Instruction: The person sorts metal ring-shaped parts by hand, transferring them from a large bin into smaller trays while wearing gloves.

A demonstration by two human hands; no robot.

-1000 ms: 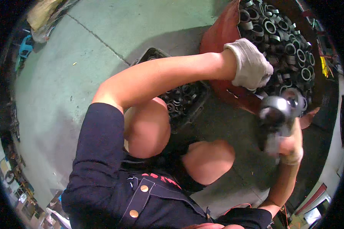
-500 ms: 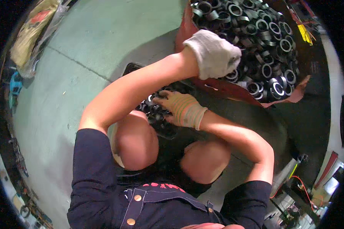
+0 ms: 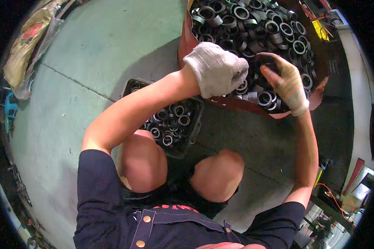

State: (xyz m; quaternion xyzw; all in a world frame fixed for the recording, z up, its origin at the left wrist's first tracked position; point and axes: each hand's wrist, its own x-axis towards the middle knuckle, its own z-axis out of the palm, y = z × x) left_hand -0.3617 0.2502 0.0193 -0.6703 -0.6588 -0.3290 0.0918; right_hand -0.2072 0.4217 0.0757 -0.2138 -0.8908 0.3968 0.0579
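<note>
My left hand (image 3: 218, 69), in a pale grey work glove, is a closed fist at the near left part of a red-brown bin (image 3: 185, 37). What its fingers hold, if anything, is hidden. My right hand (image 3: 287, 81), in a striped glove with dark fingertips, hovers over the dark metal rings (image 3: 241, 13) heaped in the bin. Its thumb stands apart from the curved fingers, with a dark gap between them. Between the bin and my knees, a black crate (image 3: 198, 120) holds smaller-looking rings (image 3: 183, 120); my left forearm crosses above it and hides part.
At the far left lies a tan sack (image 3: 27, 45) with clear plastic wrap, near a blue object (image 3: 10, 111). A yellow tag (image 3: 320, 30) shows beyond the bin's right side. An orange cable (image 3: 332, 195) runs at the lower right. The floor (image 3: 91, 54) is green.
My right hand has lifted off the rings in the crate and moved up and right to the bin. My left hand stays closed, a little lower and left in view.
</note>
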